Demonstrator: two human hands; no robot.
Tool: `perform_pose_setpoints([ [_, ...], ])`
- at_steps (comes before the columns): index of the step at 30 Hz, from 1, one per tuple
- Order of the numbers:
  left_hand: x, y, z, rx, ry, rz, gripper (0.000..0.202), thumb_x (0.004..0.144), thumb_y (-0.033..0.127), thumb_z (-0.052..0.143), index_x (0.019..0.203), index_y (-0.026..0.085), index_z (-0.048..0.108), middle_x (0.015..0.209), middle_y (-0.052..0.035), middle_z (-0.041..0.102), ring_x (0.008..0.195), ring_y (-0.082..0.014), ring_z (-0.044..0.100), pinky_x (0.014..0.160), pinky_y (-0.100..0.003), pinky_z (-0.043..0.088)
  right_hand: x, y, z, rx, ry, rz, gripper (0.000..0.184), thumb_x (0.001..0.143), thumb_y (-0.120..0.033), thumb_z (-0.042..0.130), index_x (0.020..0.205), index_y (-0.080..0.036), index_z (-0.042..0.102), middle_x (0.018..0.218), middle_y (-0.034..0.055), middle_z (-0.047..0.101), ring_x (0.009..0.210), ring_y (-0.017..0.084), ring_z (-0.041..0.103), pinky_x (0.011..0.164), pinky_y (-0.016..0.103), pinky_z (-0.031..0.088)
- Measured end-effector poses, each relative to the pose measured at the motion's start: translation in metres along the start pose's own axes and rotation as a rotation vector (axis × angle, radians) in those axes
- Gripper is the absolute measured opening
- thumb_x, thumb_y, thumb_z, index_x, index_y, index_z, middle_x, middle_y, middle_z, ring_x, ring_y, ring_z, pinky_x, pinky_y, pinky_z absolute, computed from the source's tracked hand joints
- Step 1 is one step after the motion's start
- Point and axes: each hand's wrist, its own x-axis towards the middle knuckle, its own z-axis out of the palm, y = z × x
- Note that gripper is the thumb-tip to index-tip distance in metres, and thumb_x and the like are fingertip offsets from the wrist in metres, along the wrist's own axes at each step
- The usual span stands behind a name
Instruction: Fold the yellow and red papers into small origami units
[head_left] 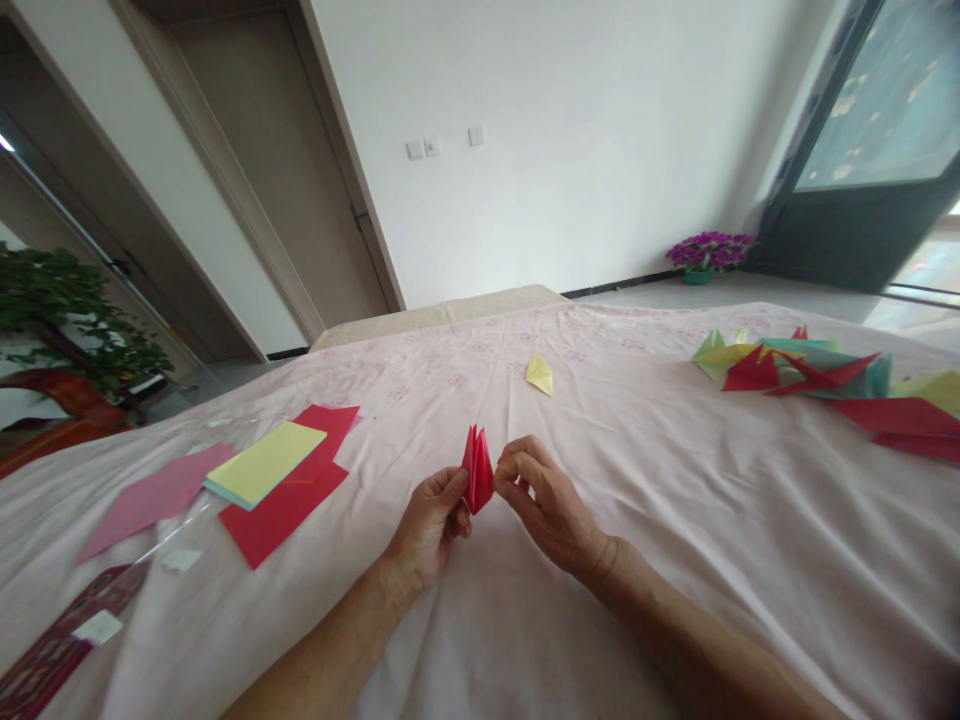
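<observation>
A small red folded paper (478, 472), with pointed tips upward and a narrow lower end, is held over the bed in the middle of the view. My left hand (435, 520) pinches its left side between thumb and fingers. On the other side, my right hand (546, 500) has its thumb and index finger drawn together at the paper's right edge; whether they grip it is hard to see. Beyond the hands lies a yellow folded paper (539, 375), flat on the cloth.
Left of my hands lie red sheets (281, 515), a yellow sheet (270, 460) and a pink sheet (154, 495). Several folded paper pieces (795, 365) are heaped at the right. Under everything spreads a wrinkled pale pink cloth (637, 440). A patterned red packet (71, 640) lies lower left.
</observation>
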Motion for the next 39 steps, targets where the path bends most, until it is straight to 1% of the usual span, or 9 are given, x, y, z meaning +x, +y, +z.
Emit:
perform_pose_setpoints([
  [3,-0.002,-0.001,0.002,0.028,0.026,0.07,0.033,0.076,0.047,0.071,0.075,0.015,0.062,0.052,0.004,0.056,0.042,-0.0042,0.047,0.043,-0.014,0.036,-0.004,0.002,0.01,0.185,0.112,0.265,0.014,0.09,-0.034,0.054,0.093,-0.021,0.058,0.087,0.0029,0.058,0.071,0.014,0.055,0.062,0.027,0.048],
  [5,-0.004,-0.001,0.003,0.047,0.04,0.101,0.032,0.077,0.046,0.07,0.079,0.015,0.064,0.055,0.003,0.058,0.045,-0.0053,0.049,0.045,-0.015,0.038,-0.005,0.003,0.016,0.303,0.11,0.397,0.026,0.087,-0.038,0.058,0.105,-0.02,0.057,0.087,0.0026,0.061,0.066,0.013,0.055,0.055,0.025,0.048],
  [7,-0.006,-0.001,0.005,0.053,0.062,0.123,0.031,0.078,0.045,0.07,0.082,0.014,0.064,0.056,0.0025,0.059,0.047,-0.0061,0.05,0.046,-0.016,0.039,-0.006,0.003,0.021,0.358,0.09,0.444,0.031,0.083,-0.04,0.062,0.105,-0.019,0.059,0.086,0.0027,0.063,0.065,0.013,0.056,0.053,0.024,0.048],
  [11,-0.008,-0.001,0.008,0.053,0.099,0.14,0.032,0.077,0.046,0.07,0.083,0.014,0.065,0.057,0.0018,0.061,0.048,-0.0072,0.052,0.047,-0.017,0.041,-0.004,0.003,0.024,0.333,0.064,0.494,0.022,0.08,-0.037,0.064,0.088,-0.017,0.067,0.073,0.0018,0.065,0.062,0.013,0.058,0.055,0.024,0.047],
  [15,-0.009,-0.002,0.01,0.012,0.104,0.147,0.034,0.074,0.046,0.073,0.081,0.014,0.064,0.059,0.0008,0.061,0.049,-0.0074,0.052,0.047,-0.018,0.041,-0.004,0.001,0.024,0.321,0.098,0.497,0.019,0.079,-0.036,0.066,0.083,-0.018,0.069,0.071,0.0023,0.067,0.062,0.015,0.06,0.055,0.025,0.048],
  [21,-0.01,-0.005,0.012,-0.016,0.12,0.161,0.031,0.076,0.043,0.072,0.083,0.014,0.062,0.062,0.0005,0.062,0.051,-0.0073,0.053,0.049,-0.017,0.043,-0.006,-0.003,0.027,0.331,0.157,0.471,0.015,0.076,-0.032,0.068,0.084,-0.019,0.072,0.075,0.0041,0.071,0.066,0.018,0.064,0.058,0.027,0.051],
  [26,-0.01,-0.007,0.012,-0.039,0.112,0.168,0.027,0.079,0.04,0.07,0.083,0.015,0.061,0.061,0.0012,0.062,0.051,-0.0068,0.052,0.048,-0.016,0.042,-0.006,-0.003,0.03,0.289,0.223,0.47,0.009,0.076,-0.028,0.067,0.079,-0.021,0.071,0.072,0.003,0.07,0.064,0.018,0.064,0.06,0.028,0.051],
  [32,-0.01,-0.004,0.014,-0.07,0.121,0.175,0.026,0.078,0.039,0.071,0.081,0.015,0.06,0.062,0.0018,0.062,0.051,-0.0064,0.053,0.048,-0.016,0.043,-0.007,-0.006,0.031,0.34,0.214,0.47,0.011,0.077,-0.03,0.068,0.079,-0.02,0.07,0.071,0.0023,0.07,0.061,0.017,0.063,0.06,0.028,0.051],
  [39,-0.011,-0.006,0.016,-0.044,0.122,0.176,0.025,0.081,0.039,0.068,0.082,0.015,0.06,0.061,0.0017,0.061,0.051,-0.0066,0.053,0.048,-0.016,0.042,-0.006,-0.009,0.026,0.247,0.181,0.41,0.013,0.08,-0.028,0.064,0.071,-0.019,0.067,0.067,0.0017,0.067,0.063,0.016,0.061,0.059,0.025,0.046],
])
